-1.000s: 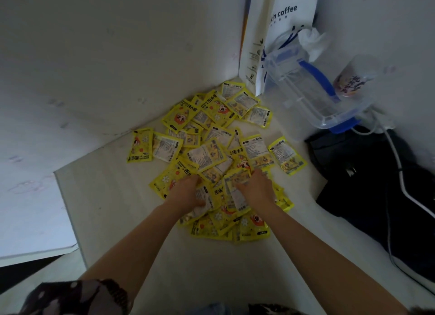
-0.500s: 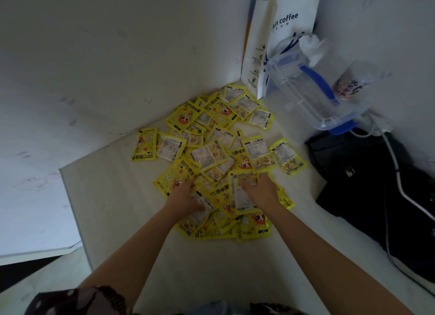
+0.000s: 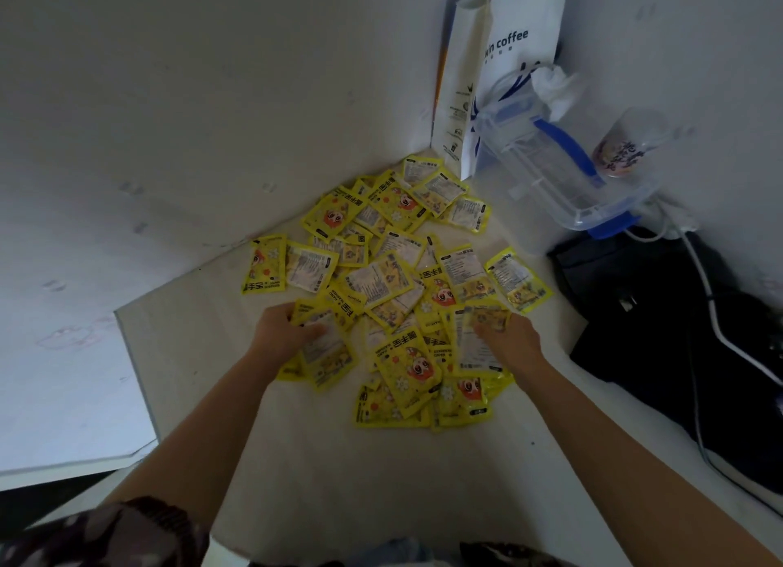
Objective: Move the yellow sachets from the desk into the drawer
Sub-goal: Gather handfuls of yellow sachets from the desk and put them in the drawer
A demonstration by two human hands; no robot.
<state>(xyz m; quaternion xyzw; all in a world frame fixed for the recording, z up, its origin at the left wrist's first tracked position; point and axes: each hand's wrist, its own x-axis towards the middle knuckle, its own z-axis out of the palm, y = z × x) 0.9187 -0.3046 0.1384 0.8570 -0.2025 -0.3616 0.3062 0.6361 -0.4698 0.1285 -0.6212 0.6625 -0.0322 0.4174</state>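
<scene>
The tabletop [image 3: 339, 473] is pale and runs into a corner between two white walls [image 3: 178, 113], well beyond the fingers. A black bag [image 3: 661, 320] lies on it to the right of the right fingers, with a white cable [image 3: 716, 312] trailing across it. A white paper bag [image 3: 508, 58] printed "coffee" stands upright in the corner, far past the fingertips. Just right of it sits a clear box [image 3: 567, 185] with a blue handle, tilted, and a printed cup [image 3: 623, 151] rests on its far right edge.

The sachets [image 3: 394, 270] lie in a loose yellow heap on the tabletop, spreading from under both hands away toward the corner; many overlap, some face up with a red cartoon face, others showing the printed back. None is anywhere but on the tabletop.

The left hand [image 3: 279, 337] rests on the near left edge of the heap, its fingers curled around a sachet or a few, thumb on top. The right hand [image 3: 508, 342] is at the near right of the heap, its fingers bent down onto a crumpled sachet and pinching it; more sachets lie flat beneath the palm. Between the two hands several sachets lie untouched, nearer the person than the fingertips. A patterned sleeve [image 3: 106, 532] shows at the lower left.
</scene>
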